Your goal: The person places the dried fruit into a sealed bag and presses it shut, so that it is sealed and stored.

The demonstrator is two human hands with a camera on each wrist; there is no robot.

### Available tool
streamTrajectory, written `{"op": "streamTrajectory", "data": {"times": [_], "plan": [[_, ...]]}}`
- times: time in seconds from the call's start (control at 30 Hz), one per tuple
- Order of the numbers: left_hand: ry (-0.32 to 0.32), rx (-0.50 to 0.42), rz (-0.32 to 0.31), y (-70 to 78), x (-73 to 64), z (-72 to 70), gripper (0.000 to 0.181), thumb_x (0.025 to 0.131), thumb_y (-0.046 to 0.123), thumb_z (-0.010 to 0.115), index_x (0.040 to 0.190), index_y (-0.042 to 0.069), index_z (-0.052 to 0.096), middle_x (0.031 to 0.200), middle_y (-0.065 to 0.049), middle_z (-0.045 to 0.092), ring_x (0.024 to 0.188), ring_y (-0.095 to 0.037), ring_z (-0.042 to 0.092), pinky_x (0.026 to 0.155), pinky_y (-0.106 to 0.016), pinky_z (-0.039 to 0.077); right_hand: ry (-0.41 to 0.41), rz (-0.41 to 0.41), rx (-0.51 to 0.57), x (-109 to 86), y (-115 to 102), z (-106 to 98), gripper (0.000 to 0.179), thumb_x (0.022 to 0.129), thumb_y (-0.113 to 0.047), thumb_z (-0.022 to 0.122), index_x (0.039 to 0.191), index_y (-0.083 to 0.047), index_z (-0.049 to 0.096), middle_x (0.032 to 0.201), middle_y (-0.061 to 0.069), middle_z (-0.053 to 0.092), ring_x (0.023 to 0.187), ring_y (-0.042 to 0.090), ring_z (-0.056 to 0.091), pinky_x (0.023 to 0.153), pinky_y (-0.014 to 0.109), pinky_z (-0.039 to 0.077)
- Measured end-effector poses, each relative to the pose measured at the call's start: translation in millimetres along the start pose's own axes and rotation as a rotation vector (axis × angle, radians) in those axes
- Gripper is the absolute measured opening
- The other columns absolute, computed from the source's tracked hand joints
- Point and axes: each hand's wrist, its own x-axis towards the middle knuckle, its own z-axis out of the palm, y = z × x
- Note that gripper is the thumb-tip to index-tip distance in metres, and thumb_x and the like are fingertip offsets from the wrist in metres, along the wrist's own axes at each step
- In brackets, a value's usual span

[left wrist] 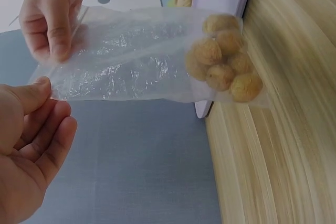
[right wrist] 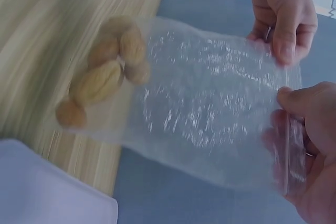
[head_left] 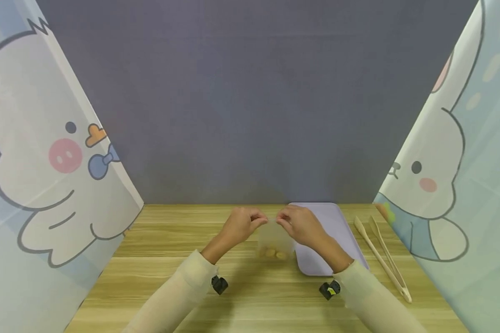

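A clear zip bag [head_left: 274, 235] hangs upright over the wooden table between both hands. My left hand [head_left: 241, 224] pinches its top edge at the left corner between thumb and fingertips. On the other side my right hand [head_left: 303, 225] grips the same edge with thumb and fingers. The zip strip [right wrist: 287, 156] runs along the top by the right thumb. Several round, wrinkled, brown nut-like pieces [left wrist: 219, 77] lie heaped at the bag's bottom. The upper part of the bag holds nothing and looks flat and shiny in both wrist views.
Just right of the bag lies a pale purple tray [head_left: 331, 222], partly covered by the right hand and forearm. Beige tongs [head_left: 379, 252] rest spread on the table [head_left: 171, 268] further right. A grey panel [head_left: 250, 101] stands at the back, with cartoon-printed sheets at both sides.
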Motion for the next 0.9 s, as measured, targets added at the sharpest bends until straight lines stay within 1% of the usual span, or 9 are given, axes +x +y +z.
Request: {"op": "streamTrajectory", "data": {"times": [0.17,0.27,0.37,0.57,0.73,0.9], "plan": [[0.006,-0.004,-0.029,-2.2,-0.4,-3.6,0.009,0.092,0.021,0.074,0.09,0.015,0.081,0.085,0.001,0.079,0.059,0.003,0.055,0.058,-0.016,0.047,-0.01,0.044,0.026,-5.8,9,-5,0.006,0.088,-0.018,0.079,0.086,-0.014,0.075,0.079,-0.004,0.071,0.071,0.009,0.066,0.066,0.03,0.054],[0.022,-0.006,-0.042,-4.3,-1.4,-5.5,0.009,0.092,0.022,0.075,0.089,0.016,0.082,0.084,0.002,0.078,0.058,0.004,0.051,0.057,-0.016,0.045,-0.02,0.088,0.027,-10.3,17,-8,0.008,0.087,-0.018,0.08,0.084,-0.015,0.073,0.08,-0.005,0.071,0.072,0.009,0.065,0.067,0.03,0.054],[0.031,-0.012,-0.05,-7.0,-3.4,-7.6,0.009,0.092,0.022,0.075,0.09,0.016,0.082,0.083,0.002,0.078,0.058,0.005,0.05,0.057,-0.016,0.044,-0.034,0.116,0.038,-14.5,24,-9,0.009,0.087,-0.017,0.08,0.082,-0.016,0.072,0.079,-0.006,0.07,0.073,0.008,0.064,0.068,0.031,0.053],[0.034,-0.022,-0.065,-10.7,-6.0,-10.3,0.009,0.092,0.022,0.076,0.09,0.016,0.082,0.083,0.002,0.078,0.059,0.004,0.054,0.058,-0.017,0.046,-0.035,0.125,0.065,-20.7,32,-13,0.01,0.087,-0.014,0.079,0.081,-0.017,0.072,0.075,-0.009,0.067,0.071,0.005,0.061,0.066,0.028,0.051],[0.037,-0.032,-0.068,-12.0,-7.6,-10.7,0.008,0.092,0.021,0.075,0.09,0.016,0.081,0.083,0.002,0.078,0.06,0.004,0.056,0.058,-0.018,0.048,-0.032,0.133,0.077,-24.8,35,-14,0.012,0.087,-0.01,0.079,0.08,-0.016,0.071,0.076,-0.008,0.067,0.072,0.007,0.063,0.067,0.03,0.053],[0.03,-0.035,-0.064,-12.3,-10.8,-11.2,0.008,0.091,0.02,0.076,0.088,0.014,0.081,0.08,0.001,0.077,0.058,0.004,0.055,0.057,-0.018,0.048,-0.055,0.151,0.091,-27.1,35,-14,0.012,0.087,-0.01,0.078,0.08,-0.017,0.071,0.078,-0.007,0.069,0.074,0.008,0.065,0.067,0.03,0.053]]}}
